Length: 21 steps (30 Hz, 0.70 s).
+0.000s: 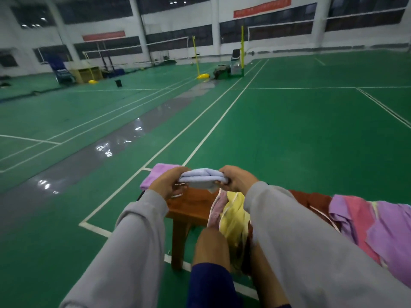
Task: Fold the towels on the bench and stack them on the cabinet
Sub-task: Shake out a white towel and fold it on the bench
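Indoor sports hall. Green floor (300, 134) with white court lines (289, 88); glossy grey strip (89, 165) between courts. Yellow net posts (242, 50) and nets (169, 40) at back. White walls (178, 21), dark windows (278, 31), red banners (262, 6). Dim light.

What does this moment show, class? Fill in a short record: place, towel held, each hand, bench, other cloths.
place: indoor sports court, green floor
towel held: blue towel, folded, above the bench
left hand: grips the towel's left end
right hand: grips its right end
on the bench: yellow towel and pink-purple cloths, unfolded
beyond the left hand: lilac towel, folded; its support is hidden
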Each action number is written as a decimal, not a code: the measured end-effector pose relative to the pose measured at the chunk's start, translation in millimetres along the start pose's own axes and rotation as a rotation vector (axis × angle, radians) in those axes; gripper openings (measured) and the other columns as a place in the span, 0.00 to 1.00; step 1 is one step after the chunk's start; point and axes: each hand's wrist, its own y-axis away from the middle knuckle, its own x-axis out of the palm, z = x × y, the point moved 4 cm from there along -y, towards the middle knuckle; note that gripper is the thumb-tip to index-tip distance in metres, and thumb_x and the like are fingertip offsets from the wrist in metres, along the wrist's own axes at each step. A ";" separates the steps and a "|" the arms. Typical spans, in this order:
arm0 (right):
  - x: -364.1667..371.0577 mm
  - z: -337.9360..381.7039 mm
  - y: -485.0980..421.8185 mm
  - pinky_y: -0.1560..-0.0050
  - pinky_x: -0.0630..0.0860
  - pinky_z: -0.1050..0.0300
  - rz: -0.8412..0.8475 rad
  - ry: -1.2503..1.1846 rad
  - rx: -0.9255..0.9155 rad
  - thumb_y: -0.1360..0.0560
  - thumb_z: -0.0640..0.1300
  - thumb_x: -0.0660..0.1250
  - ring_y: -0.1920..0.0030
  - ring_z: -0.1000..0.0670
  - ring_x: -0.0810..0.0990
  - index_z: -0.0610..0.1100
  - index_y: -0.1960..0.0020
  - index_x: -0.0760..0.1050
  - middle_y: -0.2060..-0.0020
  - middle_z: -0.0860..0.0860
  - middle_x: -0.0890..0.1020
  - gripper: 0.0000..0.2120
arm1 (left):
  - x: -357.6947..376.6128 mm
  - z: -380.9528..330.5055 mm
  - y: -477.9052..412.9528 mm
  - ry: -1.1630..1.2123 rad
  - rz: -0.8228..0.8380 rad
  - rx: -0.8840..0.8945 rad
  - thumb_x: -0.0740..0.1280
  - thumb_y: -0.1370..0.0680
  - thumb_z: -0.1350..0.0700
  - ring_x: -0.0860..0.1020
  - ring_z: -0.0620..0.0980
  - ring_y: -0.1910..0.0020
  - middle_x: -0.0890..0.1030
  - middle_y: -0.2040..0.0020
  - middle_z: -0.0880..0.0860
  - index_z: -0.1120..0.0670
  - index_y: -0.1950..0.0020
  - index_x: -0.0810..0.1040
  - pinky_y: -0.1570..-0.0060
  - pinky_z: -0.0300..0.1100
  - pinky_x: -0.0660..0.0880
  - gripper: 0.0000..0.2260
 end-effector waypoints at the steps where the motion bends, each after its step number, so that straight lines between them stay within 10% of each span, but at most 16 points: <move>1: 12.3 1.5 -5.6 0.83 0.70 0.65 0.030 0.013 0.017 0.19 0.35 0.55 0.84 0.51 0.73 0.35 0.59 0.72 0.79 0.43 0.75 0.12 | -12.9 2.8 -6.1 0.018 -0.009 -0.009 0.74 0.28 0.54 0.80 0.49 0.63 0.81 0.58 0.55 0.55 0.47 0.82 0.61 0.41 0.80 0.12; 8: 98.3 21.3 -77.0 0.83 0.71 0.64 0.160 0.011 0.108 0.18 0.35 0.55 0.82 0.51 0.74 0.36 0.55 0.72 0.72 0.45 0.75 0.10 | -88.6 -3.9 -48.1 0.070 -0.089 -0.067 0.67 0.23 0.58 0.73 0.47 0.72 0.74 0.67 0.53 0.55 0.55 0.74 0.77 0.36 0.73 0.03; 17: 168.4 86.0 -176.0 0.74 0.79 0.55 0.092 -0.016 -0.031 0.22 0.36 0.68 0.53 0.40 0.83 0.39 0.41 0.71 0.47 0.40 0.77 0.11 | -173.4 -64.5 -133.0 0.014 -0.210 0.192 0.67 0.19 0.60 0.70 0.46 0.70 0.75 0.64 0.52 0.56 0.48 0.77 0.73 0.38 0.68 0.01; 21: 191.7 32.6 -209.7 0.71 0.82 0.49 0.128 0.078 0.074 0.23 0.32 0.67 0.56 0.40 0.82 0.38 0.34 0.67 0.45 0.40 0.77 0.19 | -194.1 -20.2 -181.4 -0.280 -0.404 0.117 0.68 0.23 0.64 0.75 0.52 0.63 0.79 0.59 0.57 0.60 0.52 0.78 0.66 0.43 0.74 0.01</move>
